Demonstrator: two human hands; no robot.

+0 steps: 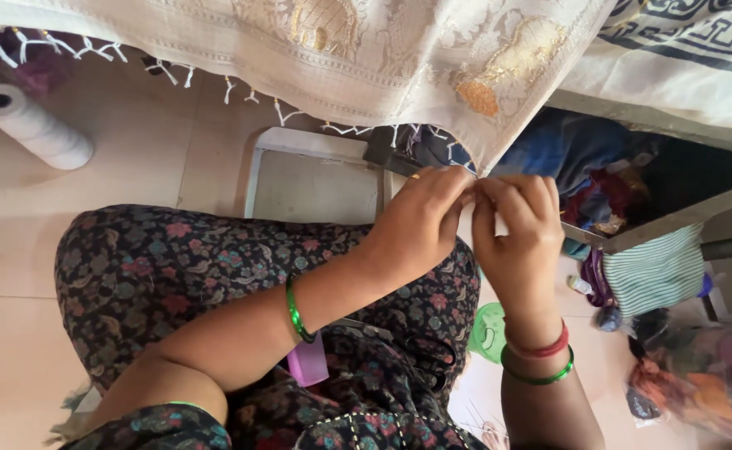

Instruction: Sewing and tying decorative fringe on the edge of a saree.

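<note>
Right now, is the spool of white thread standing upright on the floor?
No, the spool of white thread lies on its side on the floor, far from both hands at the cream fabric.

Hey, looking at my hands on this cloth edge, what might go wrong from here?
1. Both hands, left hand and right hand, pinch the fringed edge of the cream cloth; a hard tug may snap the thin white tassels.
2. The thread spool lies on its side on the floor and might roll away.
</note>
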